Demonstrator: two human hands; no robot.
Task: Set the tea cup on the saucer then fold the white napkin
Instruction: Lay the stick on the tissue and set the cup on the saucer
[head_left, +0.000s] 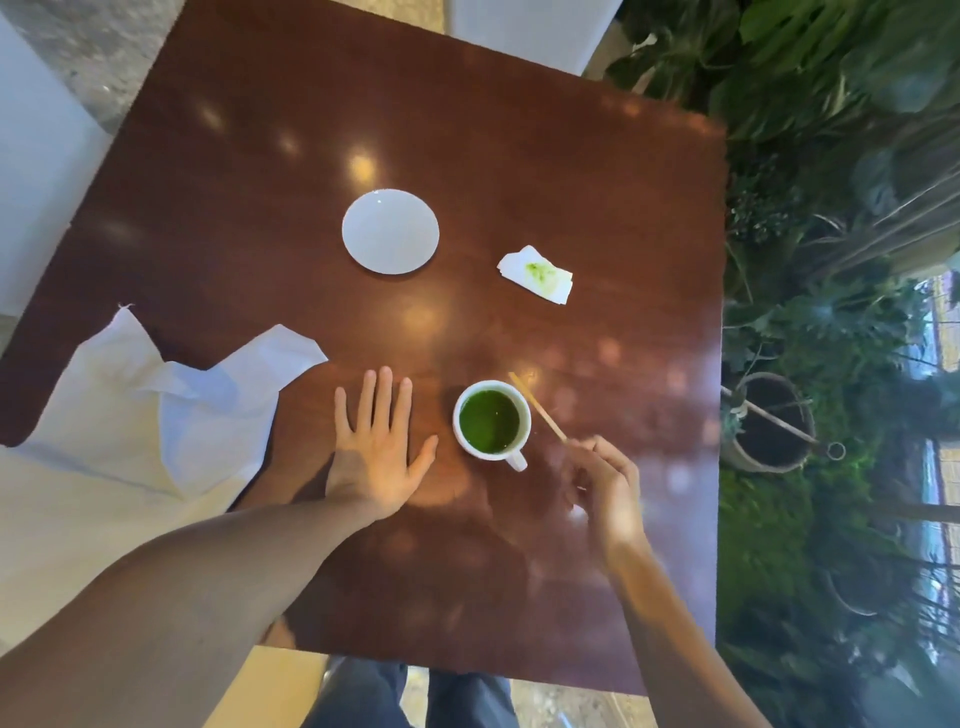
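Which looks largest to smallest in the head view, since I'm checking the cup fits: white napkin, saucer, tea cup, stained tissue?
1. white napkin, by far
2. saucer
3. tea cup and stained tissue look about alike; the cup lies nearer the camera, so I won't rank them.

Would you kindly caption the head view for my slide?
Left hand flat on table; right hand pinches stick beside tea cup; saucer empty.
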